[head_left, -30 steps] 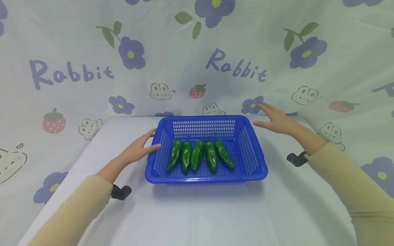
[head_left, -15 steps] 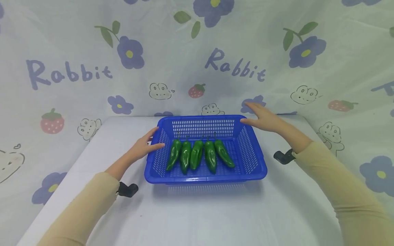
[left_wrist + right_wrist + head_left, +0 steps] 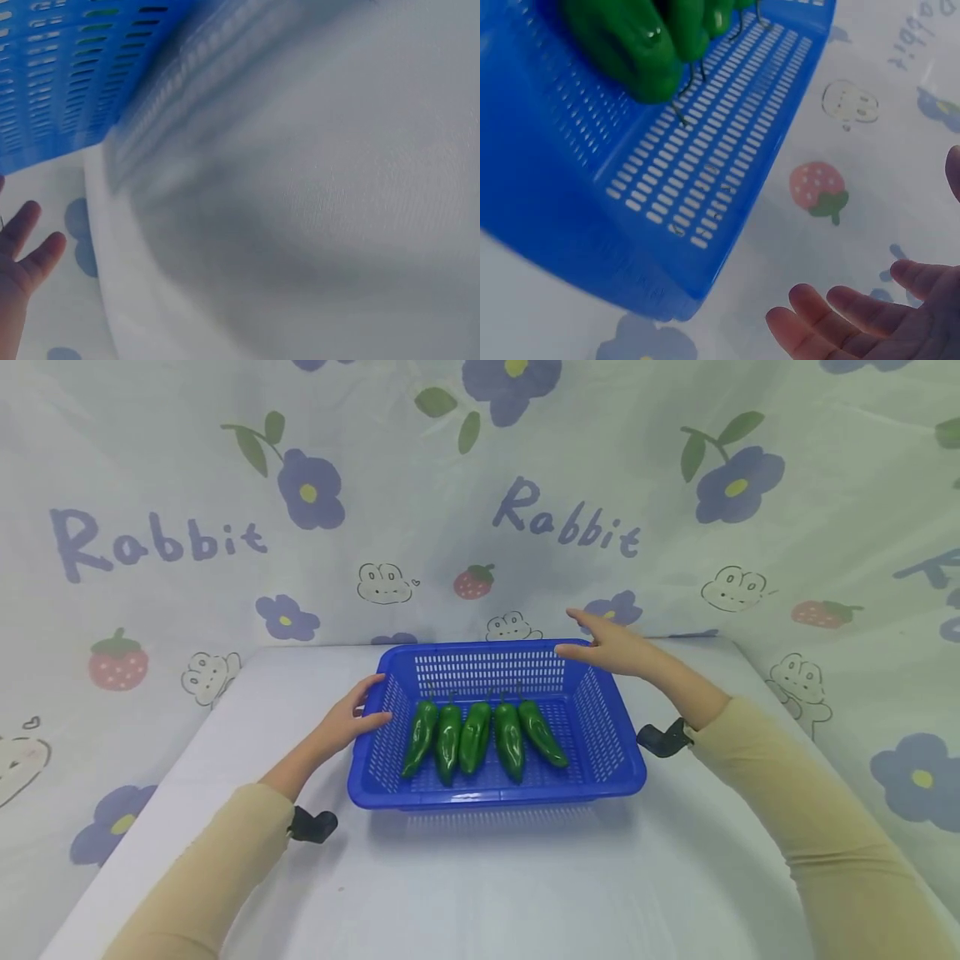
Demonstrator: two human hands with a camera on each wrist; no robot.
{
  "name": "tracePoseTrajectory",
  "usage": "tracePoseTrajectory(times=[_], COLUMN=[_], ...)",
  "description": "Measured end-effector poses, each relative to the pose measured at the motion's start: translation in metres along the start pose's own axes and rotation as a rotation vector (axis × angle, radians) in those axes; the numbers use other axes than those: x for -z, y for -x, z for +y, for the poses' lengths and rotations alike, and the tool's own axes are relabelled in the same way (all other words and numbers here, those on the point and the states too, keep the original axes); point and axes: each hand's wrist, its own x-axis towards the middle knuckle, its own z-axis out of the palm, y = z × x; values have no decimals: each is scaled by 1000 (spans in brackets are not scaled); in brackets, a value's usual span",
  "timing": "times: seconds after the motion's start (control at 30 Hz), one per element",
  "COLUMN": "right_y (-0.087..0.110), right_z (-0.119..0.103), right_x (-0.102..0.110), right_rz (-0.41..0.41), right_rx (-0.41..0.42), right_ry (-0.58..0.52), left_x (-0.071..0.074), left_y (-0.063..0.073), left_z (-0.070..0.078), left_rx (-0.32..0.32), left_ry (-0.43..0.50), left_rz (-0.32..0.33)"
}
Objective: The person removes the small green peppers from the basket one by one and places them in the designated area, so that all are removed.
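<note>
A blue plastic basket with slotted walls sits on the white table. Several long green peppers lie side by side inside it, their stems toward the back. At the left rim is my left hand, fingers spread and thumb reaching to the rim; the left wrist view shows its fingers extended below the basket wall. Over the back right corner hovers my right hand, fingers extended and nothing in it. The right wrist view shows that hand apart from the basket, with peppers inside.
A patterned cloth backdrop with rabbits, flowers and strawberries rises behind the table and along both sides. White cloth covers the tabletop. Black wrist cameras sit below both wrists.
My right hand has moved left, from beside the right rim to over the basket's back right corner. My left hand has shifted only slightly at the left rim. The peppers have stayed in place.
</note>
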Motion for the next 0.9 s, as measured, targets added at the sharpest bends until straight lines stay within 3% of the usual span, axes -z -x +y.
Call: tracePoseTrajectory(times=[0.33,0.9], right_y=[-11,-33], right_z=[-18,-18], right_x=[-19,-68], right_rz=[-58,-77], right_rx=[-7,-105], right_ry=[-52,-195], left_x=[-1,-3], left_y=[1,1], left_z=[-1,0], left_rx=[-36,-28], left_ry=[32,24], left_rz=[0,24])
